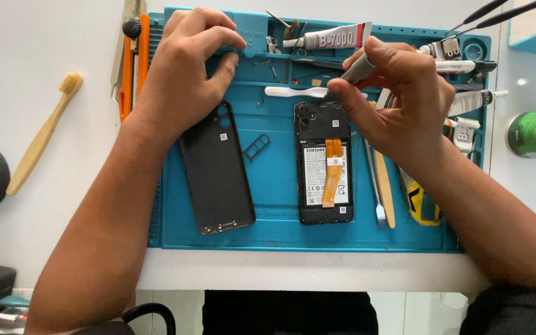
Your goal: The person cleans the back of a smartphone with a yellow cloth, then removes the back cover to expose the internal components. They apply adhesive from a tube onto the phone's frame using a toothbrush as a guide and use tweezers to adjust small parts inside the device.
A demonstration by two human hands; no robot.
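Screwdriver (360,68) pinched in right hand (398,99), tip down over opened phone's (324,162) top edge — left hand (187,68) curled, resting at mat's (280,205) far-left corner.

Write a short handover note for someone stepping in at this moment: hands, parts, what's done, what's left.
Left hand: resting on the top edge of the blue mat, holding nothing visible.
Right hand: gripping a grey-handled tool over the top of the phone.
Done: back cover is off, lying left of the phone; card tray is out between them.
Left: battery and orange ribbon cable remain in place.
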